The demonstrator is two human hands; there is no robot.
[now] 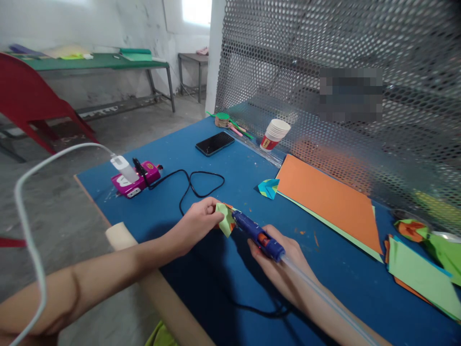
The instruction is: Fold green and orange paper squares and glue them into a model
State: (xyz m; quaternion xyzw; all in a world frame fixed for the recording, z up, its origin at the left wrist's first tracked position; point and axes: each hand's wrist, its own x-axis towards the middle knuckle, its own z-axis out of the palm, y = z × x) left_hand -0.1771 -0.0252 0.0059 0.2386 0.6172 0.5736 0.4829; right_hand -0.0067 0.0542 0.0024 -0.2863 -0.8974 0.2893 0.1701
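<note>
Pinched between the thumb and fingers of my left hand (203, 216) is a small folded paper piece (225, 222), light green with some orange. My right hand (283, 252) is wrapped around a blue glue gun (254, 230), and a long clear glue stick (324, 295) sticks out of its back end. The gun's nozzle points at the paper piece and is at or very near its right edge; whether they touch I cannot tell. A blue and green folded paper piece (268, 188) lies beyond, on the blue table (165, 158).
A magenta power strip (147, 175) with a white charger and black cable sits at left. Farther back are a phone (215, 143), stacked paper cups (275, 134) and a tape roll (222, 120). Orange sheets (327, 202) and green squares (418, 271) lie right, by a perforated metal panel (273, 62).
</note>
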